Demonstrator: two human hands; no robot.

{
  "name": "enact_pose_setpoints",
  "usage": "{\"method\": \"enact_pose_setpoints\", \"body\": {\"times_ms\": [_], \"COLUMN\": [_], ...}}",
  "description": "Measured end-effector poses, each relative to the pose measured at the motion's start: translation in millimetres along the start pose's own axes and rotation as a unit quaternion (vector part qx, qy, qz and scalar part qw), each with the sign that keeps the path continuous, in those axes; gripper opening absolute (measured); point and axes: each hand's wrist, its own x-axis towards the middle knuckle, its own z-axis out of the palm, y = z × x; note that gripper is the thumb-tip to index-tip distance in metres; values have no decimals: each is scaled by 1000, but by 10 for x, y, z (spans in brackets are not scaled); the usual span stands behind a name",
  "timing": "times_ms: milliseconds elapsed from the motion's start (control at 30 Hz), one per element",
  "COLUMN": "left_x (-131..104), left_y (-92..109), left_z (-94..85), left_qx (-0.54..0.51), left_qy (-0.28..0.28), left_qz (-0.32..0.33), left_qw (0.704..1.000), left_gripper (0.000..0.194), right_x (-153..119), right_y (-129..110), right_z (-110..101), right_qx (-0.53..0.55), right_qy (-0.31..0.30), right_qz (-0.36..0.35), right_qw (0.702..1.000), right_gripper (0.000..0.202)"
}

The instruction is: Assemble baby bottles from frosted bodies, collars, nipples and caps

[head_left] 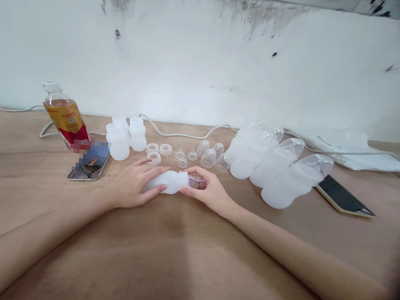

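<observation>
One bottle point(169, 182) — left hand point(135, 181), right hand point(212, 189) gripping.

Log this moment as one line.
left hand: holding bottle | right hand: holding its clear-capped end | bottle: on its side | beyond: rings, teats, clear domes

A frosted, matt white plastic bottle point(167, 182) with a glossy clear plastic cap point(197, 182) lies over a smooth, brown, wood-like bench point(189, 262); far left, a glossy clear plastic drink bottle point(67, 116) shows amber liquid.
</observation>
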Motion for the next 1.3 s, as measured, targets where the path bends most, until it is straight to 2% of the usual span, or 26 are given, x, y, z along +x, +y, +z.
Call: {"method": "enact_pose_setpoints", "body": {"times_ms": [167, 233, 333, 400, 467, 600, 767, 933, 1033, 1100, 1167, 1200, 1233, 1300], "left_x": [-26, -22, 0, 12, 16, 13, 3, -6, -8, -13, -21, -25, -28, -31], "left_y": [-9, 6, 21, 22, 23, 50, 110, 169, 172, 164, 160, 159, 159, 158], "left_z": [134, 135, 58, 9, -4, 47, 128, 127, 120, 135, 160, 172, 182, 193], "left_qx": [14, 27, 35, 18, -14, -53, -5, 65, 60, 32, -12, -36, -58, -89], "left_qy": [75, 77, 21, -30, -47, -7, 38, 50, 59, 84, 118, 132, 140, 142], "left_qz": [-21, -12, -3, 5, -8, -61, -34, -22, -21, -33, -61, -78, -94, -123], "left_qw": [997, 997, 999, 999, 999, 997, 999, 996, 996, 995, 991, 988, 984, 978], "left_gripper": [46, 47, 56, 50, 45, 44, 34, 27, 25, 27, 33, 35, 36, 37], "right_x": [5, 1, -7, -13, -22, -45, -49, -46, -26, 2, 35, 49, 61, 77], "right_y": [7, 3, -4, -5, -4, -3, -3, -8, -45, -84, -132, -155, -178, -209], "right_z": [-5, -6, -7, -4, 1, 10, 28, 77, 41, -43, -168, -237, -305, -420], "right_qx": [-26, -28, -15, -18, -40, -69, -43, -28, -64, -127, -220, -281, -352, -502], "right_qy": [14, 11, -1, -3, 8, 28, 21, 19, -3, -9, 26, 62, 106, 183], "right_qz": [-1, 1, -1, -1, 1, -6, -4, 33, 23, -17, -77, -100, -109, -75], "right_qw": [1000, 1000, 1000, 1000, 999, 997, 999, 999, 998, 992, 972, 952, 923, 842], "right_gripper": [40, 40, 38, 38, 37, 30, 30, 38, 38, 37, 36, 37, 38, 38]}}
